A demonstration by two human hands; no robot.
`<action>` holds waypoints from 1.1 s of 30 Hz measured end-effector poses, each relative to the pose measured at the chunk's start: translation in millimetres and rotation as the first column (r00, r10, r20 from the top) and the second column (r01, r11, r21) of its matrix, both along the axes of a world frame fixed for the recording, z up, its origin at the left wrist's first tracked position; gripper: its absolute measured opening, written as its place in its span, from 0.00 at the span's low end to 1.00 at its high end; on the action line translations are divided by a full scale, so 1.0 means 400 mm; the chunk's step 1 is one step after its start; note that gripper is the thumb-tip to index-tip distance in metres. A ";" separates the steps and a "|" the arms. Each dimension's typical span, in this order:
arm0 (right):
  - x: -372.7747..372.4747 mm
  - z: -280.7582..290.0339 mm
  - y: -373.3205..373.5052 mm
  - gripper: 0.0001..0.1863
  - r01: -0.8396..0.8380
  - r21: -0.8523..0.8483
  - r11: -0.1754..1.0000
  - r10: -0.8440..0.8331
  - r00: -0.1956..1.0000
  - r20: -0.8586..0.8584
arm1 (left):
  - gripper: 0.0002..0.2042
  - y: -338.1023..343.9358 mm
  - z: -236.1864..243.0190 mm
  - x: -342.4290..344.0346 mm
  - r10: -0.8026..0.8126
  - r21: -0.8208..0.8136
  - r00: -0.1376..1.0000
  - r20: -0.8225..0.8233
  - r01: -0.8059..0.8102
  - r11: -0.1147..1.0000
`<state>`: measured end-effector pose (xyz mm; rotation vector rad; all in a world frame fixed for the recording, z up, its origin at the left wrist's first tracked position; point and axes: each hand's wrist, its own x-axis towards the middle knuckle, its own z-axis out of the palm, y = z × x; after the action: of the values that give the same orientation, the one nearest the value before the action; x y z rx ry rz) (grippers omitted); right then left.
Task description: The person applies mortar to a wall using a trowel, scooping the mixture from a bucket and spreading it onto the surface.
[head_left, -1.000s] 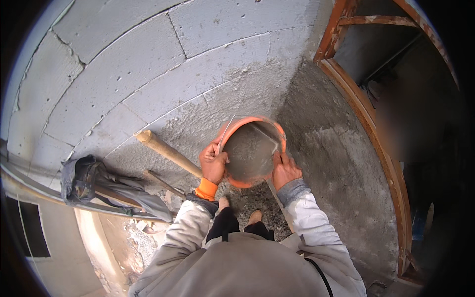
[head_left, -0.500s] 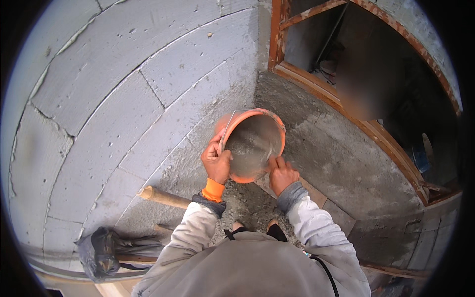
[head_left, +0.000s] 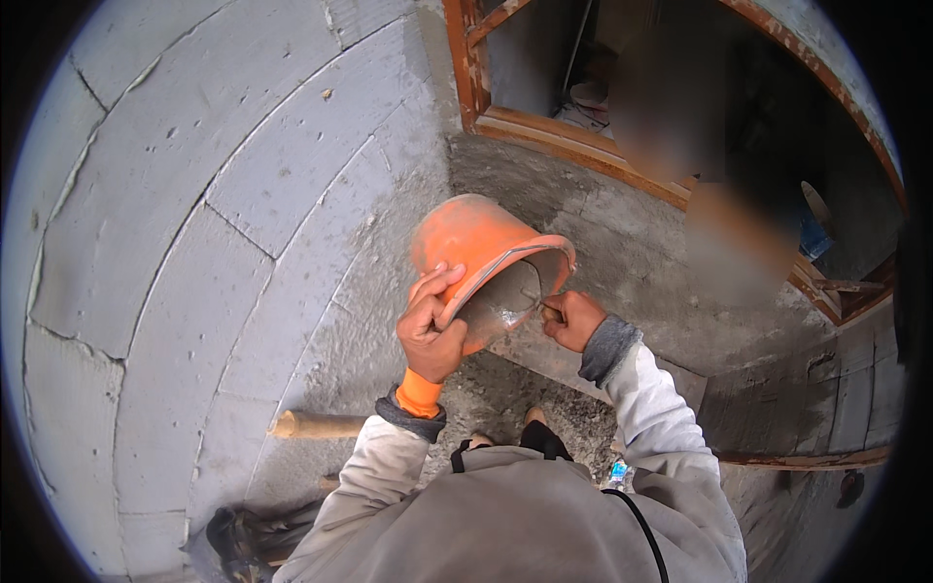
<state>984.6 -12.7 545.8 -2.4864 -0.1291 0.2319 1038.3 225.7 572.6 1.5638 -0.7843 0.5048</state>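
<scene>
An orange bucket (head_left: pixel 476 233) is tipped on its side in front of me, its mouth turned toward my right hand. My left hand (head_left: pixel 432 325) grips its rim on the left, with fingers spread over the outer wall and thumb at the edge. My right hand (head_left: pixel 573 319) is closed at the bucket's mouth around what looks like a small trowel (head_left: pixel 533 293), with a thin metal neck reaching inside. The tool's blade is hard to tell from the grey mortar residue (head_left: pixel 486 313) in the bucket.
A grey block wall (head_left: pixel 224 223) rises on the left and meets a rough plastered wall (head_left: pixel 641 253) in a corner. Above the plaster is a wooden window frame (head_left: pixel 583 151). A round wooden pole (head_left: pixel 316 425) and a dark plastic bag (head_left: pixel 238 539) are at lower left.
The bucket has tilted further onto its side, showing more of its outer wall, its mouth swinging rightward. My right hand has shifted slightly right and up. My view has also turned.
</scene>
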 end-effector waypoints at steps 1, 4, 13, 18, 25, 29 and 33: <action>0.006 -0.001 -0.012 0.14 -0.068 0.193 0.979 0.086 0.993 -0.086 | 0.07 0.001 0.009 -0.002 -0.025 -0.008 0.999 -0.022 0.025 1.000; -0.012 -0.038 0.053 0.20 0.187 0.711 0.677 0.016 0.963 -0.268 | 0.08 -0.005 -0.002 0.012 -0.059 -0.154 0.983 -0.171 0.032 0.988; 0.066 -0.236 0.049 0.18 0.110 0.613 0.782 0.200 0.888 -0.415 | 0.07 -0.029 -0.283 0.018 0.204 -0.488 0.743 -0.638 -0.594 0.639; 0.066 -0.375 0.108 0.22 -0.296 -0.081 0.952 0.279 0.944 -0.175 | 0.08 0.028 -0.553 -0.108 0.254 -0.317 0.397 -0.882 -0.899 0.304; 0.030 -0.545 0.222 0.18 -0.549 0.170 0.819 0.569 0.814 -0.114 | 0.11 0.156 -0.777 -0.411 0.262 -0.040 0.035 -0.965 -0.999 -0.014; 0.100 -0.593 0.234 0.17 -0.511 0.587 0.628 0.754 0.587 -0.296 | 0.08 0.243 -0.914 -0.618 0.328 0.077 -0.096 -0.940 -0.994 -0.071; 0.417 -0.808 0.148 0.11 -0.145 0.616 0.774 0.627 0.306 -0.716 | 0.11 0.240 -0.952 -0.666 0.372 0.187 -0.217 -0.903 -0.976 -0.115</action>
<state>1151.2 46.7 222.5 -1.4805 -0.3061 1.5733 771.7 321.8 191.7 1.0500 1.4331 0.8245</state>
